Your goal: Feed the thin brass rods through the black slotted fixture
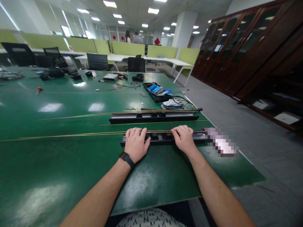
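Note:
A long black rail [163, 142] with a grey inner channel lies across the green table in front of me. Along its top run thin brass-coloured rods [90, 134] that stretch far out to the left. My left hand [136, 143], with a dark band on its wrist, lies over the rail's left part. Its fingers curl over the far edge and its thumb is on the near side. Further right, my right hand [184, 138] pinches a thin rod between thumb and fingertips at the rail's far edge. Its other fingers are folded, and the exact contact is partly hidden.
Behind lies a second black rail [153, 119] with more brass rods on it. One loose rod [132, 124] is between the rails. Beyond are a black tray [151, 94] with blue items and a white glove [172, 104]. A blurred pinkish patch [222, 143] covers something near the right edge.

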`<state>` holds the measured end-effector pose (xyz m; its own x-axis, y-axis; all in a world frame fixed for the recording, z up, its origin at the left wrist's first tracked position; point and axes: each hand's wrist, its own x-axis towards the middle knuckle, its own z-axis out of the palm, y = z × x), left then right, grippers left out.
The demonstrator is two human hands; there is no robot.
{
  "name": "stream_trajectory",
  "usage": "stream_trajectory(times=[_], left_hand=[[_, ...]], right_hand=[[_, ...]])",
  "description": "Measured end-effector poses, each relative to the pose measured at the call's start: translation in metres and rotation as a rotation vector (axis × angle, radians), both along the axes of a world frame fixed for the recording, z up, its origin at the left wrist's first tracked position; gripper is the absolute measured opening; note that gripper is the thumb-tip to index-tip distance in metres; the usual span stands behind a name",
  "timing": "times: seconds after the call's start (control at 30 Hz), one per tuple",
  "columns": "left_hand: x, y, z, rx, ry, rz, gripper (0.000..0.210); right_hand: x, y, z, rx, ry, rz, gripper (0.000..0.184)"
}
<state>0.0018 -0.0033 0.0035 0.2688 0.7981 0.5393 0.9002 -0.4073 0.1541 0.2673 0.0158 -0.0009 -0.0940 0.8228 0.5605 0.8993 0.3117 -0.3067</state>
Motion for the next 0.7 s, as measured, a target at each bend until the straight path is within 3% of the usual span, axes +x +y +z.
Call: stream_trajectory(times=[0.7], left_hand=[[0.0005,-0.0008,-0.0003,-0.003,-0.008,-0.001,0.041]], right_hand=[[-0.001,-0.0015,0.0037,-0.026,0.026,-0.009,0.03]])
